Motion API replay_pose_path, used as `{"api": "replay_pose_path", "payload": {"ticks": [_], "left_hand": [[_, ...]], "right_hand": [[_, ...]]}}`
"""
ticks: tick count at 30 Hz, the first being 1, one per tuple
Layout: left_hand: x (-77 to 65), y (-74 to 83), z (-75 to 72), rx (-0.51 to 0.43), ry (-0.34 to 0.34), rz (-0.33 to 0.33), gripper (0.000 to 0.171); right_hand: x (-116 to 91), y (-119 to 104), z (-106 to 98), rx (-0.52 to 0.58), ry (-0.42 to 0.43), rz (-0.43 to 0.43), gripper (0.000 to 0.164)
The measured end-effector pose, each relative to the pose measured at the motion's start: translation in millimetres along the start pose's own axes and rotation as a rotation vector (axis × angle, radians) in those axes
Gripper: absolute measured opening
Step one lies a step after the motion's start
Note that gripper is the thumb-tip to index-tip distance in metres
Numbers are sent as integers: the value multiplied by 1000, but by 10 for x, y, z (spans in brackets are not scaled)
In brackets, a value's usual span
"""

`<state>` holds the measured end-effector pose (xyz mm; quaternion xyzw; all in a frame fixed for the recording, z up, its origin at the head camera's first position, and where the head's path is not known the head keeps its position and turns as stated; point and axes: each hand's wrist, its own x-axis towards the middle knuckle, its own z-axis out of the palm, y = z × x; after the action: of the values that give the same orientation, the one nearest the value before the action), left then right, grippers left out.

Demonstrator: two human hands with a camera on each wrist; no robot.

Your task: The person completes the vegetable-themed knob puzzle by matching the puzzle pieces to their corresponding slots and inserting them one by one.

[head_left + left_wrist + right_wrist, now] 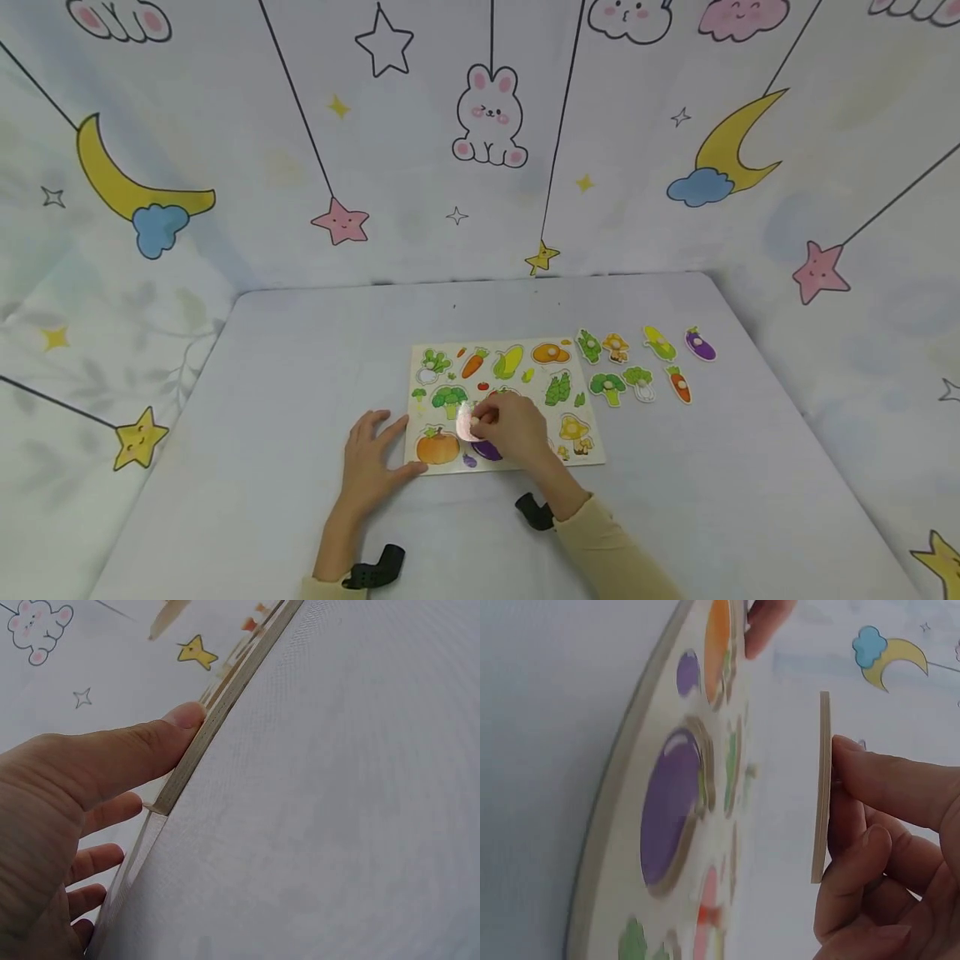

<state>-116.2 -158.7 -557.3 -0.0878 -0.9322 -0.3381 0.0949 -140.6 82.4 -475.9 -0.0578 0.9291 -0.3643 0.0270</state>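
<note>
A wooden vegetable puzzle board lies on the white table, printed with vegetables. My right hand pinches a thin wooden puzzle piece above the board's middle, near the purple eggplant slot. In the right wrist view the piece is edge-on and apart from the board; glare washes out its picture in the head view, so its kind is unclear. My left hand rests at the board's left side, fingers spread, its thumb touching the near edge by the corner.
Right of the board lie loose pieces: a broccoli, a leafy cabbage, a carrot, a corn, an eggplant, a mushroom and a green vegetable. A patterned cloth backdrop surrounds the table.
</note>
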Motion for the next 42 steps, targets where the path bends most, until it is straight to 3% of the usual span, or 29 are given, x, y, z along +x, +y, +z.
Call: {"api": "replay_pose_path", "payload": {"ticks": [5, 8, 17, 31, 42], "left_hand": [[9, 5, -12, 4, 8, 13, 78], [10, 4, -23, 1, 2, 17, 77], [7, 24, -34, -13, -3, 12, 77], [1, 22, -41, -12, 6, 10, 77], [7, -4, -21, -1, 1, 3, 77]], "right_hand": [[21, -144, 218, -22, -46, -29, 6], [45, -201, 314, -42, -68, -4, 9], [77, -241, 506, -66, -100, 3, 7], [81, -286, 610, -82, -142, 9, 7], [73, -266, 633, -100, -127, 11, 8]]}}
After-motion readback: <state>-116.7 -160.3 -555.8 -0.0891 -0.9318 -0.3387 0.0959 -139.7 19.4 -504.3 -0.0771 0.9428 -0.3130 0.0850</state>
